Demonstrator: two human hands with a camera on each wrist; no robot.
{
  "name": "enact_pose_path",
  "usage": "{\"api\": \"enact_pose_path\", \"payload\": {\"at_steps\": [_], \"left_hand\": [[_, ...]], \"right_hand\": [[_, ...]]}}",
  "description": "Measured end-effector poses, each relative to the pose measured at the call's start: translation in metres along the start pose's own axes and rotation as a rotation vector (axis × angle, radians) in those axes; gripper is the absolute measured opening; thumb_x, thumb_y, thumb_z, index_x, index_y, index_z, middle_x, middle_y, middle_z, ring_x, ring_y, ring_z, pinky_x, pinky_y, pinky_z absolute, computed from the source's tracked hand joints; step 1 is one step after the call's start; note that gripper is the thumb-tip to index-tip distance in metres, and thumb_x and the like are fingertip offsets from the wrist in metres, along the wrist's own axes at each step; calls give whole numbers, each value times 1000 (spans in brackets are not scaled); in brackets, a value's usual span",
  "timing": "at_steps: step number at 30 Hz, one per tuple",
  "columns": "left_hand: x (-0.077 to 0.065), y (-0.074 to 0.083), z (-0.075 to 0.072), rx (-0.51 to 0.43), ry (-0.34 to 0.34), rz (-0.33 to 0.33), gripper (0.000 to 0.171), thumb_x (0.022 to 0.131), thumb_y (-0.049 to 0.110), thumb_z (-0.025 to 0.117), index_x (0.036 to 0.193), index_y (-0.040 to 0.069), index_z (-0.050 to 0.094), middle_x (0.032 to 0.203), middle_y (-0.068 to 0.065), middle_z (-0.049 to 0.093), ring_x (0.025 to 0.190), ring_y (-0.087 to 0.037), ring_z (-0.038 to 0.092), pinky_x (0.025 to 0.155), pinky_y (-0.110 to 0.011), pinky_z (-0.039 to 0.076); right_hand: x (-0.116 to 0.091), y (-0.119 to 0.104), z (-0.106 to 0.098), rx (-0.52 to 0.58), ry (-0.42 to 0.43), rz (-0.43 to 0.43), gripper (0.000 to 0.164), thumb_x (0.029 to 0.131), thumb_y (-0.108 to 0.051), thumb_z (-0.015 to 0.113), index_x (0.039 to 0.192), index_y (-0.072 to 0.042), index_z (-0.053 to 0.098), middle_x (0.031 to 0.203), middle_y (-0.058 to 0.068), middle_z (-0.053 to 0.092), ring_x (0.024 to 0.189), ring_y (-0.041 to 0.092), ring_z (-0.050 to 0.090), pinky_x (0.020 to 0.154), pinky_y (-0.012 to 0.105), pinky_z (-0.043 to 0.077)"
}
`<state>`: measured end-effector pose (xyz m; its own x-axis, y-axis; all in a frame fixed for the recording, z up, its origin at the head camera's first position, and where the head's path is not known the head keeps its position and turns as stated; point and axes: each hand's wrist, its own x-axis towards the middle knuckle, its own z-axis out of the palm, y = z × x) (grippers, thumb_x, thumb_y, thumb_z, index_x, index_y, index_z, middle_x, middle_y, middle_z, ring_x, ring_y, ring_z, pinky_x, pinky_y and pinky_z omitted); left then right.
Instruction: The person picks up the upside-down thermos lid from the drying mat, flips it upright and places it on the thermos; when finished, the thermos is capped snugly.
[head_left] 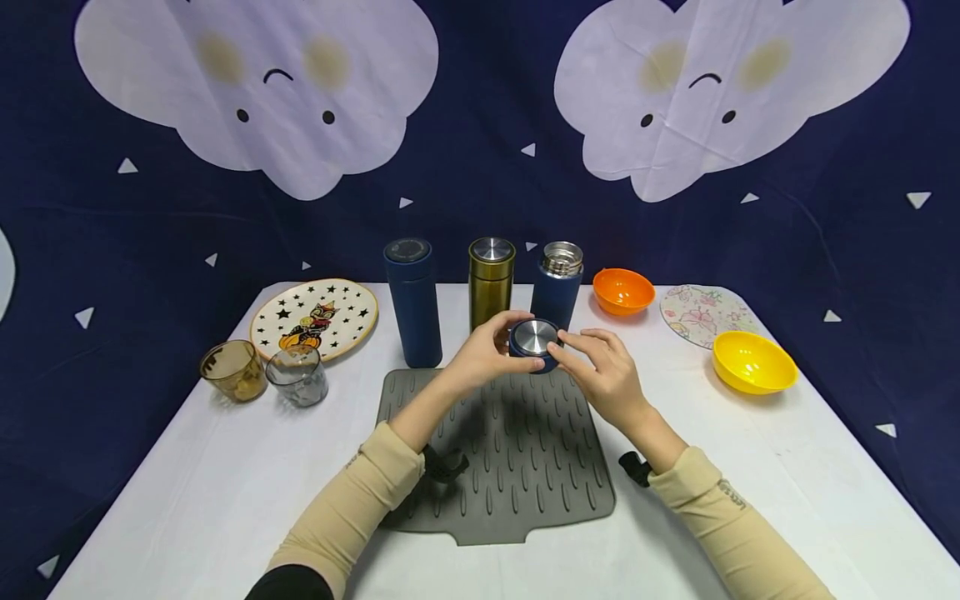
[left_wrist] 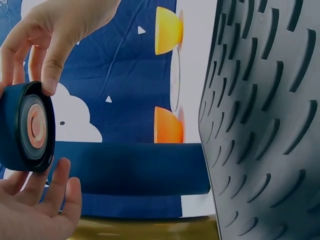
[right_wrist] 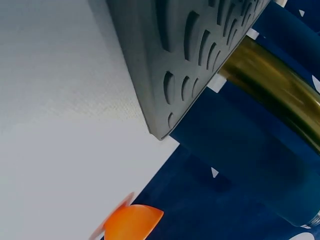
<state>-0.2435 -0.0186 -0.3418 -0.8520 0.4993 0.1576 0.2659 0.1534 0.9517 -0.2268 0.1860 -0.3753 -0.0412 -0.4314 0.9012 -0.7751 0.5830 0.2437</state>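
Both hands hold a dark blue flask lid with a steel top above the far edge of the grey ribbed mat. My left hand pinches its left side and my right hand pinches its right side. In the left wrist view the lid shows its underside, with the left hand below it and the right hand's fingers curled over its rim. Just behind stands a lidless blue flask with a bare steel neck. The right wrist view shows no hand.
A lidded blue flask and a gold flask stand in the same back row. An orange bowl, a floral mat and a yellow bowl lie to the right. A star plate and two glasses sit to the left.
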Motion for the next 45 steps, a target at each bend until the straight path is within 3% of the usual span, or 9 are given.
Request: {"api": "enact_pose_path", "payload": {"at_steps": [4,10,13,17,21,26,30,38,45], "left_hand": [[3,0,2,23,31,41,65,75,13,76,132,6,45,120,-7,55,91,-16,53,75,-26,43],[18,14,1,82,155,116,64,73,18,78,129,11,48,117,-5,57,97,-18,55,83,-33,46],[32,27,2,98,223,140,66,74,21,78,131,12,47,121,-6,55,107,-18,53,94,-33,42],[55,41,6,91,296,180,69,74,24,77,134,11,44,130,-6,50,121,-16,46,102,-30,35],[78,48,11,129,360,205,69,75,27,77,134,11,44,131,-6,49,122,-15,44,101,-24,35],[97,51,14,208,421,164,70,75,32,76,134,11,44,130,-7,50,119,-17,46,97,-27,39],[103,49,16,236,437,133,71,74,33,76,134,10,44,131,-8,49,118,-19,47,96,-30,40],[109,41,20,214,486,112,69,75,32,75,132,9,46,130,-10,50,116,-21,48,96,-33,41],[113,37,26,186,510,116,69,75,33,75,132,7,45,131,-12,49,116,-23,48,95,-33,42]], "right_hand": [[0,0,-3,39,-49,126,27,85,-15,64,109,-4,64,107,17,63,85,33,61,75,45,48],[9,11,-6,240,-164,655,85,65,2,81,136,-3,34,133,22,38,116,37,46,92,47,41],[21,19,-8,371,-199,921,95,69,-1,79,144,-9,21,141,22,25,128,37,33,101,49,33],[23,36,1,547,-232,1142,99,76,-5,74,148,-17,6,149,22,12,136,38,19,107,51,22],[19,52,16,652,-273,1221,99,80,-7,70,148,-17,-1,150,22,6,138,39,11,108,54,17],[34,49,23,709,-302,1256,96,82,-5,67,148,-10,-4,149,24,5,137,41,8,109,56,12],[37,47,29,709,-301,1252,95,82,-6,66,148,-7,-3,151,23,4,137,40,11,109,55,14],[18,61,50,659,-256,1243,93,83,-15,67,149,-11,1,153,14,5,136,35,18,108,52,20],[23,57,45,676,-213,1249,87,82,-8,67,147,-6,9,150,18,16,132,39,24,106,53,24]]}}
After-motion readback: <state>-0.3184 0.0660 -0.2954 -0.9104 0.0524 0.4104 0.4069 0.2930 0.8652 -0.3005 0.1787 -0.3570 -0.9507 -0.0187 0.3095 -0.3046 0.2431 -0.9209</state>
